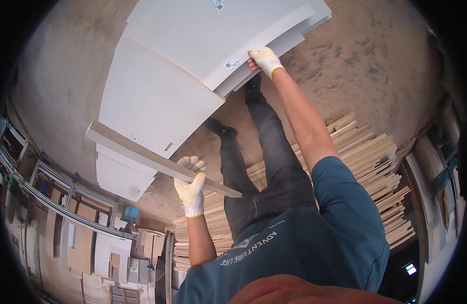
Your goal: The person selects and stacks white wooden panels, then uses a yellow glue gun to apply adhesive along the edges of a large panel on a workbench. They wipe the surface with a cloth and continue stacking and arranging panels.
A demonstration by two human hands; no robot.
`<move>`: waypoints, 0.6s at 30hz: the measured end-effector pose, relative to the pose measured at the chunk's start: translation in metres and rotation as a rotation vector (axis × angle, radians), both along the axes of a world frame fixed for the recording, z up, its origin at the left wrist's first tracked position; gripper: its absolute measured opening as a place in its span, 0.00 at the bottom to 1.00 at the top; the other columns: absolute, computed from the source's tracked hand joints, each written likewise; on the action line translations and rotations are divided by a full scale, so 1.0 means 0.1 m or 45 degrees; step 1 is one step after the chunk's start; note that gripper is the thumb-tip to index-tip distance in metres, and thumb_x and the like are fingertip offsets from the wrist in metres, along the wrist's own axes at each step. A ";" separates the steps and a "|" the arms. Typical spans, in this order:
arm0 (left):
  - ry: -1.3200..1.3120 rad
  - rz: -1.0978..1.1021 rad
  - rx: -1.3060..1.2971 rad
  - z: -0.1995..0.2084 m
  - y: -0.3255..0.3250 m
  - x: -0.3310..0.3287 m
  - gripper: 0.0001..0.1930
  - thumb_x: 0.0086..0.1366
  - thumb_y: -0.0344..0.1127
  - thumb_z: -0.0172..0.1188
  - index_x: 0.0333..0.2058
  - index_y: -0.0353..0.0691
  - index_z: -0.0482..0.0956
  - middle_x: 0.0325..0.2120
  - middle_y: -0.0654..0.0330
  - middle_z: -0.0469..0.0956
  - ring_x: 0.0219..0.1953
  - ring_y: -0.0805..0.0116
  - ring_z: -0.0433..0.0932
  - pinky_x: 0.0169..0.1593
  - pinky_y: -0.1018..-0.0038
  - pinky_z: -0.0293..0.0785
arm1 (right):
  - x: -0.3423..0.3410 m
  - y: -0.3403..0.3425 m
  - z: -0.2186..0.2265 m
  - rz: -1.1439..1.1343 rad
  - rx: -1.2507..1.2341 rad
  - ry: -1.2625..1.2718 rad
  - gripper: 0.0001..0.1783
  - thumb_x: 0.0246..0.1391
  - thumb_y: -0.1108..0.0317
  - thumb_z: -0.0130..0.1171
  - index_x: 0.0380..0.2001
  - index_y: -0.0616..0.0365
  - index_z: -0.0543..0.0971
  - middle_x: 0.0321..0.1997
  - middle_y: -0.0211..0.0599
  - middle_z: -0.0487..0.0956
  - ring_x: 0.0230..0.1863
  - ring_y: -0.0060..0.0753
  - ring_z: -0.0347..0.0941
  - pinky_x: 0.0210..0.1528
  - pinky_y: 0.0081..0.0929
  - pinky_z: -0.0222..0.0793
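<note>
Your left hand (pixel 191 191) clenches the near edge of the white panel (pixel 157 99), your right hand (pixel 266 61) grasps its far-right edge over the floor stack (pixel 228 25); uneven grip risks the panel tipping and sliding onto your feet.

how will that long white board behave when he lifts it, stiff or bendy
Probably stiff: the board is thick, with a chipboard edge. Likely heavy and awkward, since the left hand and right hand grip far apart. Its smooth white face may slip in gloves.
</note>
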State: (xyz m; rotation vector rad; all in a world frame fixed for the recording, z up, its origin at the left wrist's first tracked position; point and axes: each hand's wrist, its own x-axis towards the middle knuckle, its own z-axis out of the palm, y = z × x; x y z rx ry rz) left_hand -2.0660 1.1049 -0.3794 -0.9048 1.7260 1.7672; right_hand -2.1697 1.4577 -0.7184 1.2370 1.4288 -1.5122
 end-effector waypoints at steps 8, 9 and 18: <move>0.039 0.035 -0.010 0.01 0.00 -0.05 0.34 0.56 0.25 0.76 0.60 0.34 0.69 0.52 0.50 0.78 0.53 0.56 0.82 0.58 0.61 0.80 | -0.39 0.08 0.11 0.420 0.175 -0.083 0.20 0.65 0.50 0.63 0.37 0.58 0.85 0.23 0.32 0.82 0.21 0.26 0.75 0.26 0.31 0.74; 0.028 0.034 -0.004 0.00 -0.01 -0.05 0.34 0.56 0.25 0.75 0.60 0.34 0.69 0.52 0.50 0.78 0.53 0.56 0.81 0.58 0.61 0.79 | -0.39 0.07 0.12 0.459 0.252 -0.096 0.20 0.64 0.50 0.63 0.37 0.58 0.85 0.23 0.31 0.82 0.21 0.25 0.75 0.26 0.30 0.74; 0.093 0.083 0.120 -0.21 -0.01 0.08 0.32 0.57 0.22 0.73 0.59 0.35 0.69 0.51 0.49 0.77 0.51 0.60 0.81 0.55 0.65 0.81 | -0.16 -0.16 0.02 0.630 0.767 0.063 0.33 0.64 0.39 0.53 0.37 0.61 0.87 0.38 0.44 0.87 0.42 0.51 0.85 0.54 0.43 0.76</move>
